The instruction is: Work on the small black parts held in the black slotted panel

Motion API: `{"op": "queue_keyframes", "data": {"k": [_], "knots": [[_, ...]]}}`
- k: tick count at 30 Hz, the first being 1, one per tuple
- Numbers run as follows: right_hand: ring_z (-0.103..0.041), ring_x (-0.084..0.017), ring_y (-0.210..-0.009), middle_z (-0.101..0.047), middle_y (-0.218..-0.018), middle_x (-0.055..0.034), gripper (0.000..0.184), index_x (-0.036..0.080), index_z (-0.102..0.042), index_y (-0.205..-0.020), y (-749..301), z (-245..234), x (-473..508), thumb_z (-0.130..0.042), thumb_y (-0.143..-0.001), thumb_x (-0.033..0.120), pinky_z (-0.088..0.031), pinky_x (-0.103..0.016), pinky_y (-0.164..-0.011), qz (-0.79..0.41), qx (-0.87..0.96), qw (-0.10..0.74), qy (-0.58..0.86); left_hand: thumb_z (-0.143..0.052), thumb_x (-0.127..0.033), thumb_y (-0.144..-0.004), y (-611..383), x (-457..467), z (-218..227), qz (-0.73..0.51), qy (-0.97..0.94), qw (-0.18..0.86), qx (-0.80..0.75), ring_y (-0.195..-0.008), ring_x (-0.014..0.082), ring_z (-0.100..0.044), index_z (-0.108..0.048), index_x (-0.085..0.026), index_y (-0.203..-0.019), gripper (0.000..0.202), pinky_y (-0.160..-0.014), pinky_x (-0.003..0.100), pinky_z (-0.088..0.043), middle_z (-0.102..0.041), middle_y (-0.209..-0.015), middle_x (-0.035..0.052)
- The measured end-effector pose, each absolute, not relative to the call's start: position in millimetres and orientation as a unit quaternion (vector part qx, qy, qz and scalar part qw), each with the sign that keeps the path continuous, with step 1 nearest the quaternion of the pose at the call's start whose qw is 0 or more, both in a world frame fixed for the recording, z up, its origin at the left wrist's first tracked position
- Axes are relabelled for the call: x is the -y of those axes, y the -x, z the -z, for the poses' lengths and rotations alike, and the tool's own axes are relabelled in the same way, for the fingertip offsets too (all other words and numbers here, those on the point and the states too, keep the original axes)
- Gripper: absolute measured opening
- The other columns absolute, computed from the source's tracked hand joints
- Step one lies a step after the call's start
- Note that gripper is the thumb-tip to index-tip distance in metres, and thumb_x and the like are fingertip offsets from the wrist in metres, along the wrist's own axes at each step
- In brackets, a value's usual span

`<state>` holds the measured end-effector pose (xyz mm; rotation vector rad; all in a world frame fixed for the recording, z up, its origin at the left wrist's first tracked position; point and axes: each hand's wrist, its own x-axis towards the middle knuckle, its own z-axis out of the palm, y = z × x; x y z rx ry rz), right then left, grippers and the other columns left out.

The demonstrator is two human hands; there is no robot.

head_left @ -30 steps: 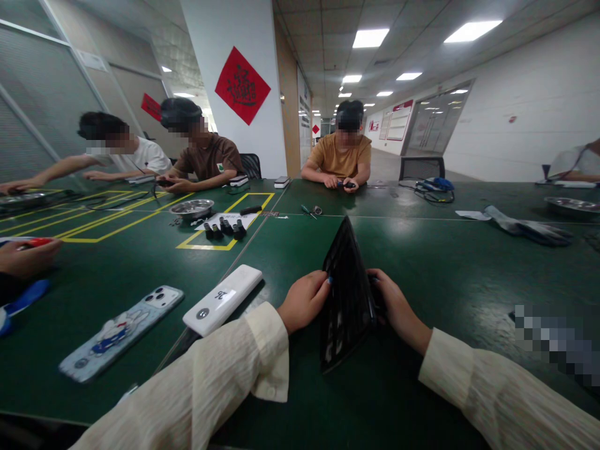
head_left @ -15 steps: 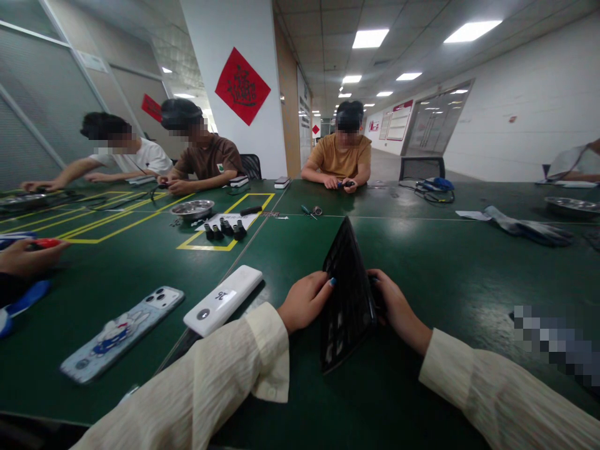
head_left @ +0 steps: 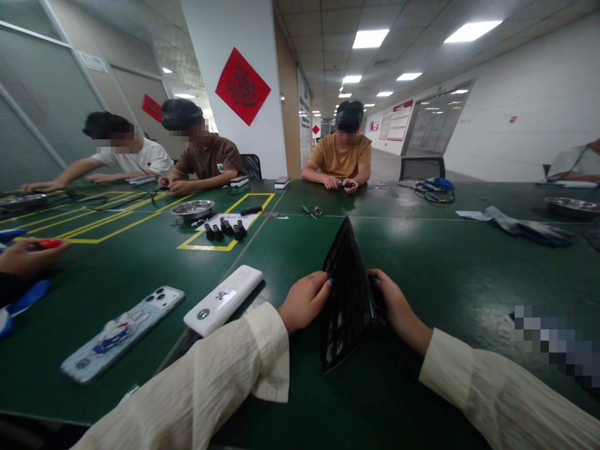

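A thin black tablet with a glossy, reflecting face stands tilted on edge in front of me, over the green table. My left hand grips its left side, the thumb with a blue nail lying against the dark face. On the other side, my right hand is closed around the tablet's right edge. Its fingertips are hidden behind the panel, where a dark part is hard to make out. Left of my forearm lie a white power bank marked 26 and a phone in a cartoon case.
Black cylindrical parts stand on paper inside yellow tape, beside a metal bowl. Small tools lie mid-table. Gloves lie at right. A neighbour's hand holds something red at left. Several people sit around the table.
My hands and the tablet stay almost where they were; my left thumb shifts very slightly on the dark face. The neighbour's blue item at the left edge has moved a little.
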<state>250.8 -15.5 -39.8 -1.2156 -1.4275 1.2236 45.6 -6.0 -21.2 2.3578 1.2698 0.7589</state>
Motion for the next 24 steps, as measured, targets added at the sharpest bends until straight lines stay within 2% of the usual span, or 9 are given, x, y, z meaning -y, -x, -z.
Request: {"op": "queue_keyframes", "data": {"k": [14, 20, 24], "knots": [[-0.046, -0.01, -0.04, -0.051, -0.064, 0.0024, 0.031, 0.02, -0.048, -0.104, -251.1, 42.0, 13.6, -0.033, -0.083, 0.037, -0.032, -0.019, -0.03, -0.488, 0.574, 0.435, 0.494, -0.026, -0.035, -0.091, -45.1, 6.0, 22.0, -0.262, -0.834, 0.18, -0.451, -0.075, 0.0164, -0.053, -0.048, -0.017, -0.075, 0.033, -0.071, 0.029, -0.043, -0.055, -0.077, 0.0041], [-0.047, -0.01, -0.039, -0.053, -0.064, 0.0026, 0.031, 0.021, -0.049, -0.104, -252.0, 42.8, 12.8, -0.033, -0.081, 0.035, -0.032, -0.019, -0.029, -0.481, 0.58, 0.43, 0.498, -0.016, -0.036, -0.093, -44.3, 6.5, 22.2, -0.292, -0.82, 0.218, -0.441, -0.079, 0.0172, -0.055, -0.052, -0.017, -0.078, 0.044, -0.075, 0.03, -0.044, -0.059, -0.081, 0.0054], [-0.047, -0.01, -0.038, -0.05, -0.061, 0.0033, 0.03, 0.02, -0.048, -0.104, -251.8, 42.8, 12.6, -0.032, -0.082, 0.034, -0.032, -0.019, -0.029, -0.486, 0.579, 0.43, 0.495, -0.018, -0.038, -0.093, -45.7, 7.0, 21.0, -0.284, -0.821, 0.213, -0.448, -0.078, 0.0179, -0.056, -0.053, -0.017, -0.078, 0.043, -0.074, 0.03, -0.043, -0.06, -0.081, 0.0057]]}}
